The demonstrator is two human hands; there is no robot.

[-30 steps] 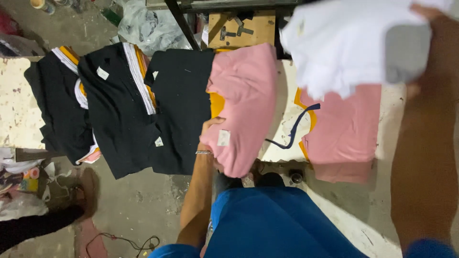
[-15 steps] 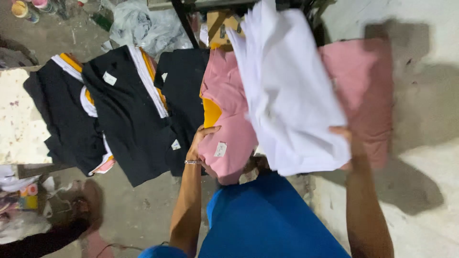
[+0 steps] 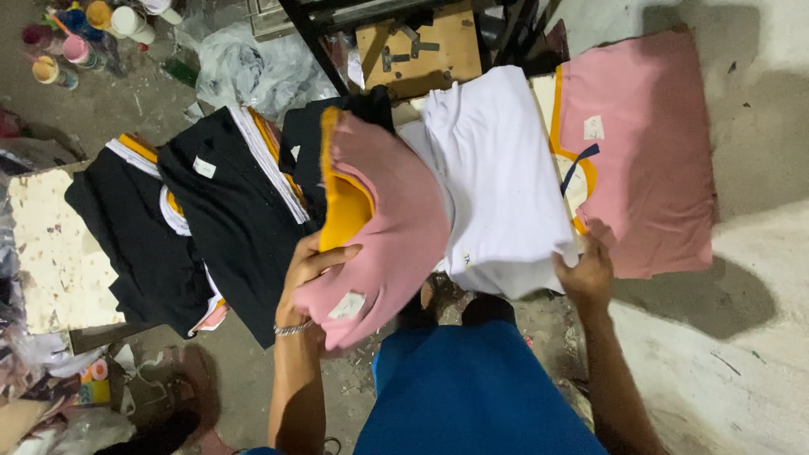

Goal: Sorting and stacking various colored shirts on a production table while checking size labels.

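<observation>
- Pink shirt spread flat on the worktop, far right.
- White shirt laid lengthwise away from the body, near edge pinched in the closed right hand.
- Folded pink shirt just left, overlapping it, gripped at the near end by the left hand.
- Black shirts farther left.
</observation>
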